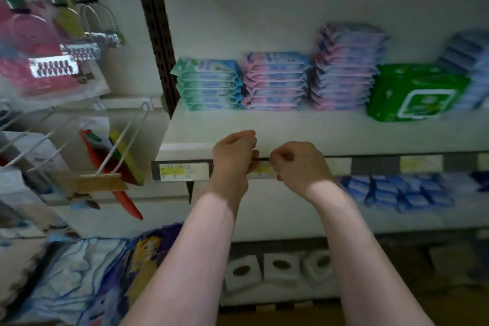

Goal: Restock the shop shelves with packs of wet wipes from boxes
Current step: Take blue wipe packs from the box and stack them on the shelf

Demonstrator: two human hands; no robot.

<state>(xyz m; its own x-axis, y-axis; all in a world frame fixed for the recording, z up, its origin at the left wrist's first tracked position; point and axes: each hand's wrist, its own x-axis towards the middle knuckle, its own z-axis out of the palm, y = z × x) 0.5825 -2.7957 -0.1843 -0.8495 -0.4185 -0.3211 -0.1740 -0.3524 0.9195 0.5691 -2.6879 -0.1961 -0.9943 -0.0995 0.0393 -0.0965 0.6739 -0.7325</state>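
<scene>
We are pinching the price label [260, 169] on the shelf [291, 135] edge with left hand [232, 152] and right hand [299, 164]; it should be seated squarely.

On the cream-white shelf [291, 132], the left wipe stack [210, 85] is teal and blue, the next stack [275, 82] pink and blue, the tall stack [346, 69] pink and lavender. The big pack [415, 92] is bright green with a white lid. The price label [176, 171] is white with a yellow band.
</scene>
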